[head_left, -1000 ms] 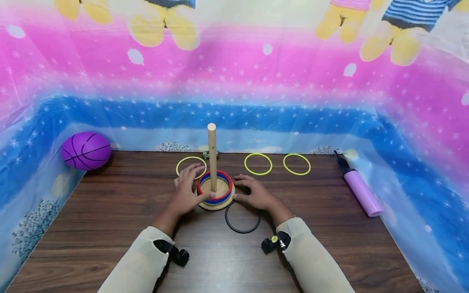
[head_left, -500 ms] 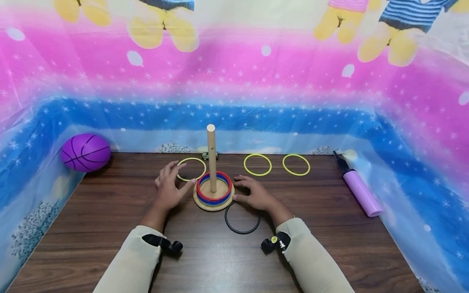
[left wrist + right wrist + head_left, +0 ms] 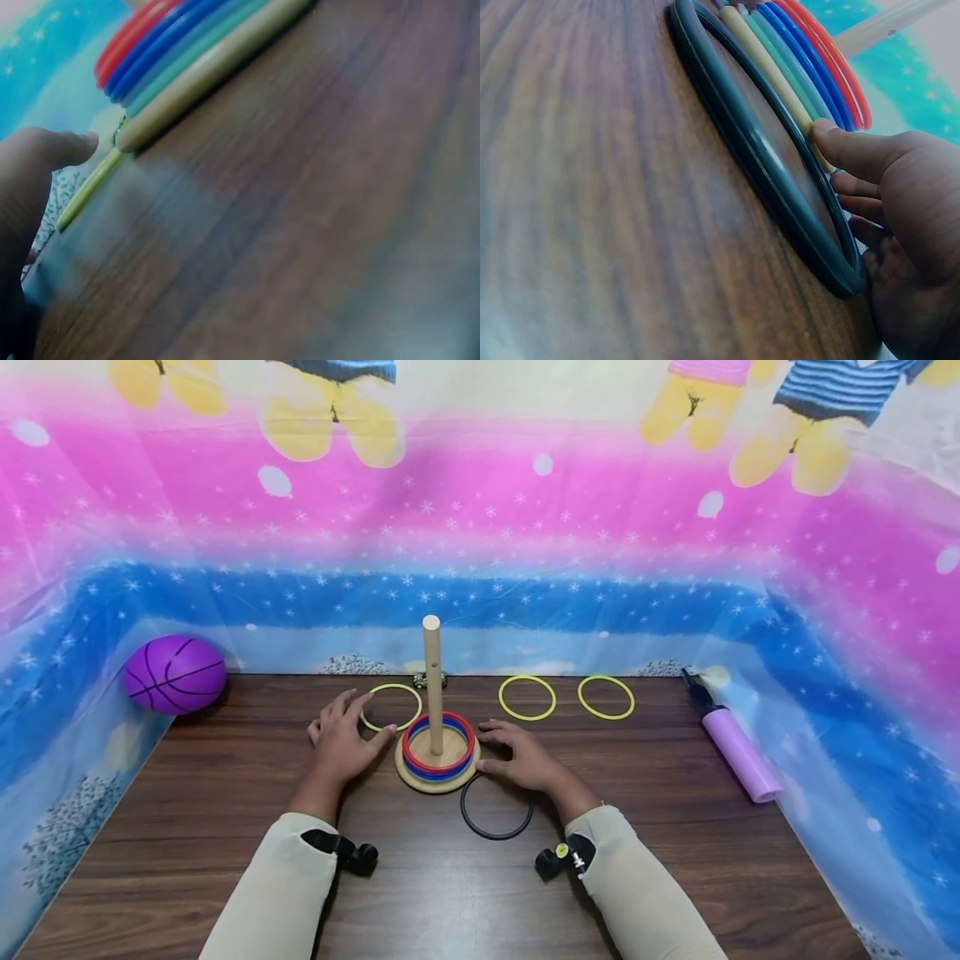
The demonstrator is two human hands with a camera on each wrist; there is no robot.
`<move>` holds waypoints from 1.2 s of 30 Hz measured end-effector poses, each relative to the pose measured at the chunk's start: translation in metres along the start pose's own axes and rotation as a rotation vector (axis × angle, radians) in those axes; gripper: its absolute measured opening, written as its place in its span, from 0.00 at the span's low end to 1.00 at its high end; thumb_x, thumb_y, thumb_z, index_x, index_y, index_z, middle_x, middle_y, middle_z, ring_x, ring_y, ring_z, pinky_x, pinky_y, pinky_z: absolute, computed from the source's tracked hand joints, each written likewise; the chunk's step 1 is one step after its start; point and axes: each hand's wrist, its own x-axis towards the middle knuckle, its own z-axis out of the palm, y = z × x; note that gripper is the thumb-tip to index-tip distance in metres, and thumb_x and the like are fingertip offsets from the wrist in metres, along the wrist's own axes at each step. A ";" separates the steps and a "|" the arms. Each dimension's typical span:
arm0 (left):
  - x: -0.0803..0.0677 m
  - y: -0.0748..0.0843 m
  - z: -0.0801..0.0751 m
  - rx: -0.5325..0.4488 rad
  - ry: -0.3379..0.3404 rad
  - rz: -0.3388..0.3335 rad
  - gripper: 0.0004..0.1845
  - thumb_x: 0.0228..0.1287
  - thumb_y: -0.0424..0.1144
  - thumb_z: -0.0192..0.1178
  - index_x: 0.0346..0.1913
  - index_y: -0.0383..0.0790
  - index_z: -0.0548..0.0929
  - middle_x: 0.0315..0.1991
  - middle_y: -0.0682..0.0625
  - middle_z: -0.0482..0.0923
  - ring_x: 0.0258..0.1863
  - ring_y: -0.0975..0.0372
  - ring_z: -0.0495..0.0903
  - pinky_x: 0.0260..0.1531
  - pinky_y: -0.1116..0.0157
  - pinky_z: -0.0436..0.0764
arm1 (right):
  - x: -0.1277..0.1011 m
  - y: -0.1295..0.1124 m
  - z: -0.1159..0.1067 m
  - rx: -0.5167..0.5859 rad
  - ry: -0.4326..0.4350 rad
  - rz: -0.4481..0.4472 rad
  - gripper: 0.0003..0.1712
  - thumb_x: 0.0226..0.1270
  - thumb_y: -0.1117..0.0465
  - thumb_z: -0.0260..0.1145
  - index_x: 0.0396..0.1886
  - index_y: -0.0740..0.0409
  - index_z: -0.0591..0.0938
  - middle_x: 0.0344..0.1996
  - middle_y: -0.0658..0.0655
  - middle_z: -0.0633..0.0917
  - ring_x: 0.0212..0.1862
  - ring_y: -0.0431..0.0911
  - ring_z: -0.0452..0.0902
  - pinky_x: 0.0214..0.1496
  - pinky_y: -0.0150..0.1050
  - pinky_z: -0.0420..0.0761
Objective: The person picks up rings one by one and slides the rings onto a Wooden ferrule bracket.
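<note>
Wooden table [image 3: 187,793], left hand [image 3: 341,745] flat, fingers relaxed by yellow ring [image 3: 391,707], right hand [image 3: 525,760] spread, thumb seemingly touching peg base [image 3: 437,774].

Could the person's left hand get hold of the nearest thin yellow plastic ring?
Probably yes: the left hand lies open beside the yellow ring, fingertips at its rim, nothing between them.

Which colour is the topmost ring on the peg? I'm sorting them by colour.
Red; the topmost ring shows best in the head view.

Purple ball [image 3: 175,674] sitting far left by backdrop [image 3: 480,527]. Pump [image 3: 733,748] lying at right edge of table [image 3: 187,810]. Two yellow rings [image 3: 528,697] [image 3: 606,697] lying side by side, right of center, near back.
</note>
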 end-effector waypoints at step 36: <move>0.017 -0.004 0.007 0.222 -0.166 -0.043 0.49 0.77 0.71 0.56 0.89 0.48 0.58 0.91 0.42 0.50 0.87 0.34 0.44 0.80 0.24 0.40 | 0.002 -0.002 0.001 -0.010 0.020 0.015 0.31 0.79 0.52 0.73 0.77 0.53 0.81 0.82 0.59 0.73 0.89 0.59 0.57 0.87 0.63 0.64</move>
